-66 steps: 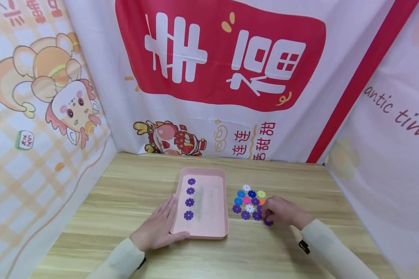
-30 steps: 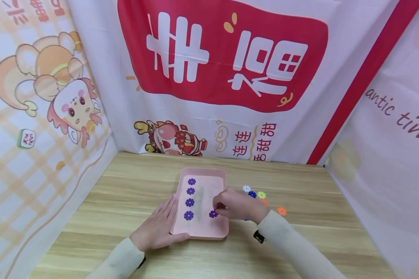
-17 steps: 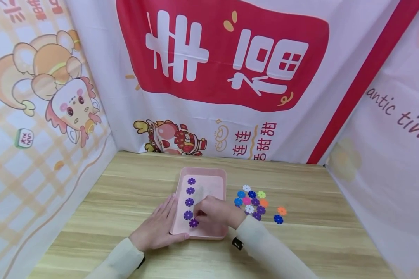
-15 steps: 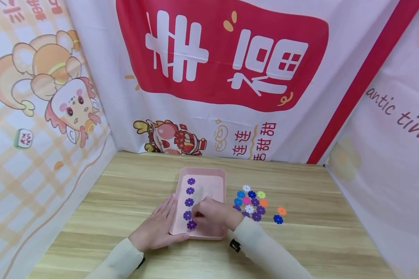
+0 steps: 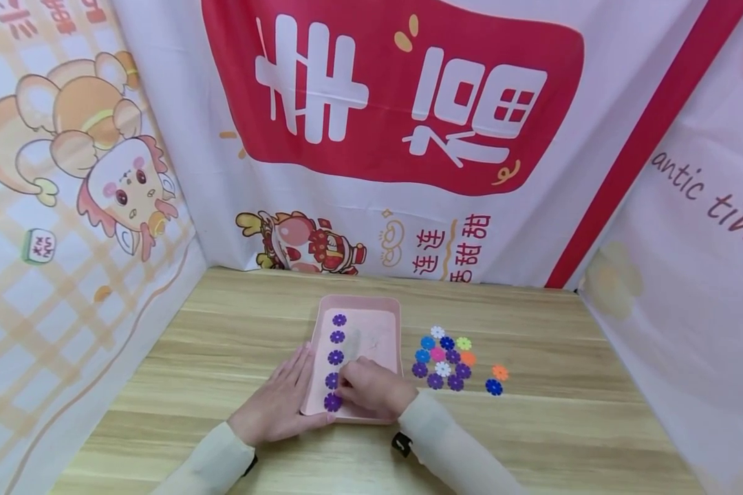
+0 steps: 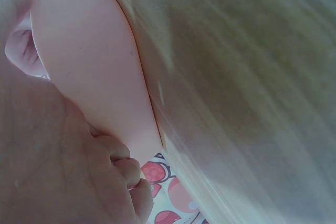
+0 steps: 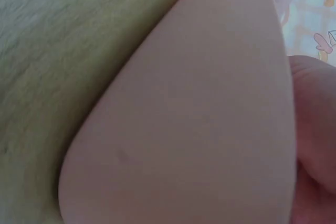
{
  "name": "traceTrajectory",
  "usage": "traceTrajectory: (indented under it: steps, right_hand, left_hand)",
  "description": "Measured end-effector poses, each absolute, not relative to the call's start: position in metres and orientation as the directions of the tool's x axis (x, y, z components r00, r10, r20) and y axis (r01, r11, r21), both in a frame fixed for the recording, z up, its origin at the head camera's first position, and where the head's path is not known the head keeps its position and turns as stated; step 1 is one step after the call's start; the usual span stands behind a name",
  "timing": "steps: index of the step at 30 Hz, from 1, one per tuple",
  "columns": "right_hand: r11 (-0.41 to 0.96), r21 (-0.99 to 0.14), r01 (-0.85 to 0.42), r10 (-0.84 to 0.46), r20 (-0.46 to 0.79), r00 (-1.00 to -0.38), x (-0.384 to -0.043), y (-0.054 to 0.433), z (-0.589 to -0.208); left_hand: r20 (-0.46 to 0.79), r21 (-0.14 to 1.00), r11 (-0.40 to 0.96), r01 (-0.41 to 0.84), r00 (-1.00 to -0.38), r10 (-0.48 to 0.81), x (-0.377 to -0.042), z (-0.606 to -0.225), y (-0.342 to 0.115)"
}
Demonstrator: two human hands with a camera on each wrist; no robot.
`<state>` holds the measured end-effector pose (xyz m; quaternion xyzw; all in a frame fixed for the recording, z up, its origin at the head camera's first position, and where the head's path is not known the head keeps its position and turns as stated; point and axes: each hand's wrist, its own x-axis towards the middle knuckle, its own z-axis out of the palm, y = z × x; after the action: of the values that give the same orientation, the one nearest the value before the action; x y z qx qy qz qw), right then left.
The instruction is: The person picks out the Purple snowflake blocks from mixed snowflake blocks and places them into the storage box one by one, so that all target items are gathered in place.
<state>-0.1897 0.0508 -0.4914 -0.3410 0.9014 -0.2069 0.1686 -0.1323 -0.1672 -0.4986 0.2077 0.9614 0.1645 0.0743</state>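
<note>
A shallow pink tray [image 5: 380,326] lies on the table, with purple snowflake discs [image 5: 336,357] in a column along its left side. My right hand [image 5: 373,386] reaches inside and pinches a purple snowflake disc [image 5: 331,402] at the near end of that column. Its fingertips are partly hidden behind the knuckles. My left hand [image 5: 280,404] rests against the tray's near left corner, fingers straight along the left side and thumb along the front edge. The left wrist view shows the left palm [image 6: 52,150] beside the tray wall [image 6: 89,45]. In the right wrist view the wall [image 7: 178,108] hides most of the right hand [image 7: 315,119].
Right of the tray lies a cluster of snowflake discs in several colours, among them a pink disc [image 5: 437,354] and a yellow-green disc [image 5: 464,343]. An orange disc [image 5: 500,372] and a dark blue disc [image 5: 494,387] lie apart from it. Printed cloth [image 5: 396,227] walls the wooden table [image 5: 241,309].
My right hand has brought a purple disc from the cluster into the tray, moving left to the column's near end. The left hand has stayed at the tray's corner.
</note>
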Motion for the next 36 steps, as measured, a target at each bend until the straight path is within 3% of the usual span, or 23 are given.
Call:
traceTrajectory:
  steps: [12, 17, 22, 30, 36]
  right_hand:
    - [0.714, -0.513, -0.477, -0.638, -0.193, -0.746, -0.189, 0.05, -0.491]
    - [0.683, -0.541, -0.492, -0.654, -0.151, -0.742, -0.192, 0.066, -0.477]
    - [0.645, -0.538, -0.542, -0.679, -0.079, -0.73, -0.202, 0.097, -0.462]
    - [0.643, -0.531, -0.551, -0.644, 0.015, -0.765, -0.212, 0.169, -0.447]
    - [0.705, -0.465, -0.536, -0.612, -0.017, -0.791, -0.219, 0.221, -0.445]
  left_hand:
    - [-0.07, 0.355, 0.856, 0.376, -0.902, 0.426, -0.133, -0.498, -0.168]
    - [-0.081, 0.362, 0.855, 0.371, -0.901, 0.426, -0.133, -0.498, -0.168]
    - [-0.102, 0.369, 0.859, 0.355, -0.903, 0.417, -0.134, -0.497, -0.168]
    - [-0.107, 0.357, 0.865, 0.352, -0.905, 0.412, -0.135, -0.496, -0.169]
    - [-0.106, 0.36, 0.863, 0.355, -0.903, 0.416, -0.135, -0.497, -0.169]
